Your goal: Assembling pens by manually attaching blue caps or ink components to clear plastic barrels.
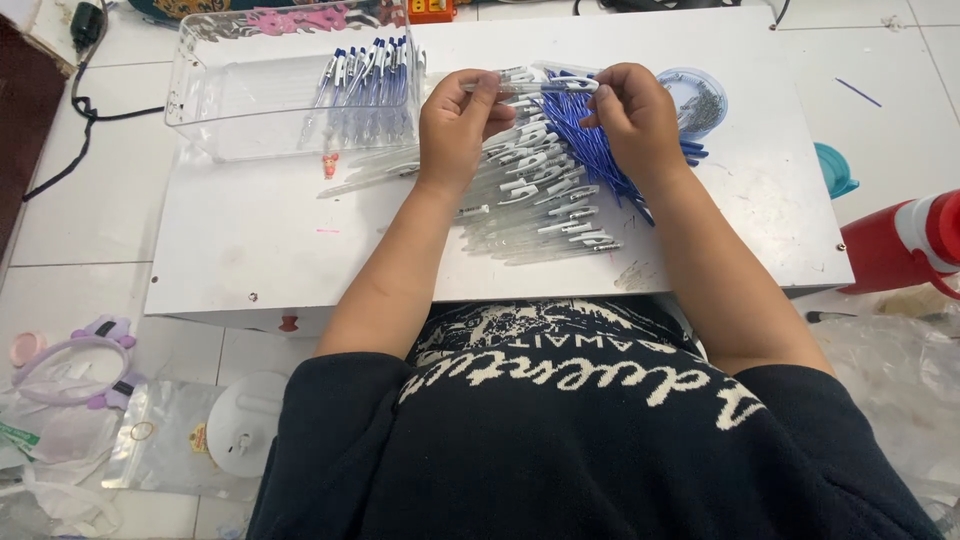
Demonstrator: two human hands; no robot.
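Note:
My left hand (pixel 458 125) and my right hand (pixel 632 115) hold one clear pen (pixel 535 86) between them, level above the white table (pixel 260 240), each hand pinching an end. Beneath the hands lies a heap of clear pen barrels with white clips (pixel 535 205). A bundle of blue refills (pixel 580 140) lies under my right hand. A small round clear dish of metal springs (pixel 700 100) sits just right of that hand.
A clear plastic box (pixel 250 100) at the back left holds several finished blue-capped pens (pixel 365 85). A red bottle (pixel 900 245), a teal lid (pixel 833 170), plastic bags and a lilac headband (pixel 70 350) lie on the tiled floor around the table.

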